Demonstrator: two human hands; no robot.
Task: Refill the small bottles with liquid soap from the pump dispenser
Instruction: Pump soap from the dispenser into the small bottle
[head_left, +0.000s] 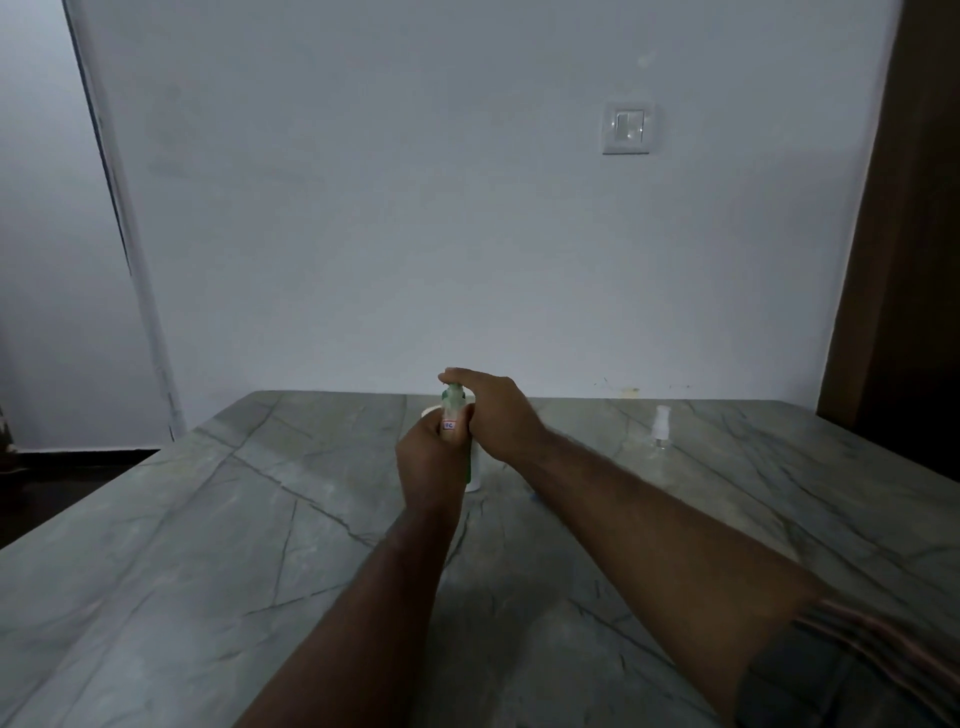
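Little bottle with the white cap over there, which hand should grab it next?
Probably the right hand. The white-capped bottle stands on the right of the table, nearer that hand, which only presses the pump dispenser. The left hand is busy gripping a labelled bottle.

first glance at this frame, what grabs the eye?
Both hands meet mid-table: the right hand lies flat on the green pump head, while the left hand grips a labelled bottle just under it. Off to the right, a small clear bottle with a white cap stands apart on the veined stone table. A light switch sits on the wall above.
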